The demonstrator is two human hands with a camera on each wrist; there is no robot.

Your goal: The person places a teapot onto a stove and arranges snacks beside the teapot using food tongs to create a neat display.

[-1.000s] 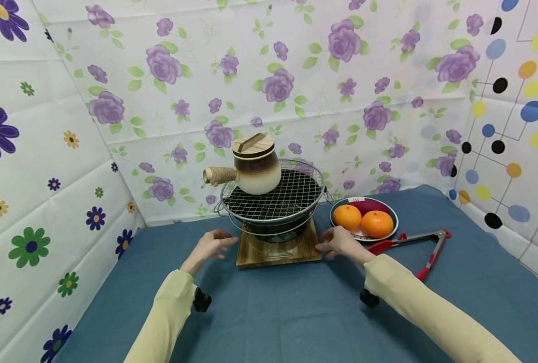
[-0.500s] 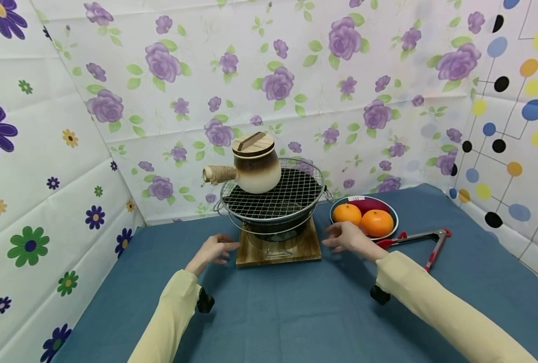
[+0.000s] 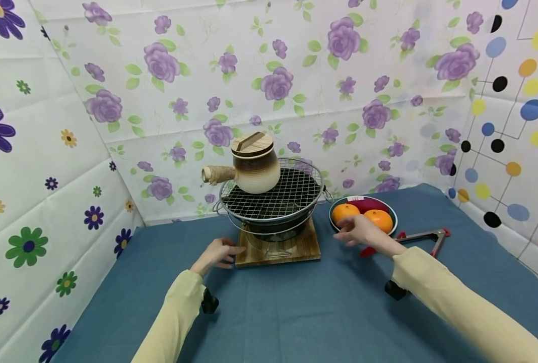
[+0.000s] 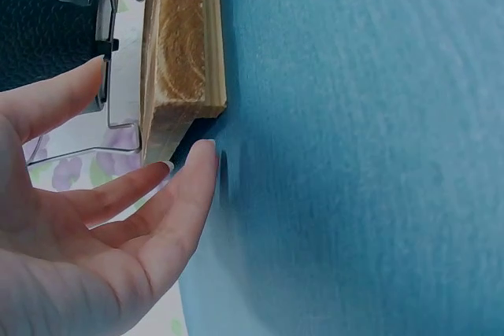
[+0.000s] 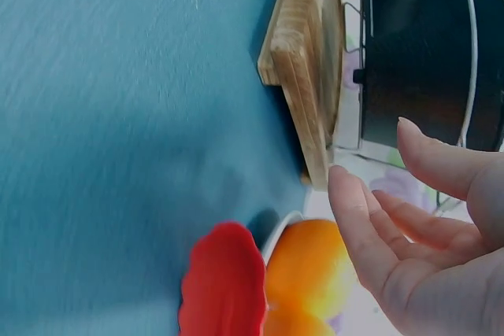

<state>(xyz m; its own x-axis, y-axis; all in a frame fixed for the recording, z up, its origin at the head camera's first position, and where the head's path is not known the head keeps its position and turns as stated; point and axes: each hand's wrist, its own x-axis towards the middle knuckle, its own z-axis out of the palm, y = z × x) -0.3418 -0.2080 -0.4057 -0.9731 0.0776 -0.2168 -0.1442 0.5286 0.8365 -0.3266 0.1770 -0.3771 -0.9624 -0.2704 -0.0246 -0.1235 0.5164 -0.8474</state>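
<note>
A wooden board [image 3: 278, 254] bears a round black grill stove [image 3: 273, 229] with a wire mesh [image 3: 296, 194] on top. On the mesh stands a brown-and-cream pot [image 3: 257, 174] with a wooden lid and a rope-wrapped handle pointing left. My left hand [image 3: 216, 253] is at the board's left front corner, fingers loosely bent, holding nothing; whether a fingertip touches the board I cannot tell. My right hand [image 3: 364, 233] hovers right of the board and in front of the fruit bowl [image 3: 395, 218], also holding nothing. In the right wrist view its fingers [image 5: 358, 222] are loosely bent.
Two oranges [image 3: 380, 221] and a purple-red item [image 3: 371, 204] lie in the bowl. Red-ended metal tongs [image 3: 418, 235] lie spread on the blue cloth [image 3: 269, 312], partly behind my right arm. Flowered sheets hang behind and left; a dotted one hangs right.
My right hand has moved away from the board, rightward to the front of the bowl. The left hand has shifted slightly right, staying by the board's corner. Pot and grill stay put.
</note>
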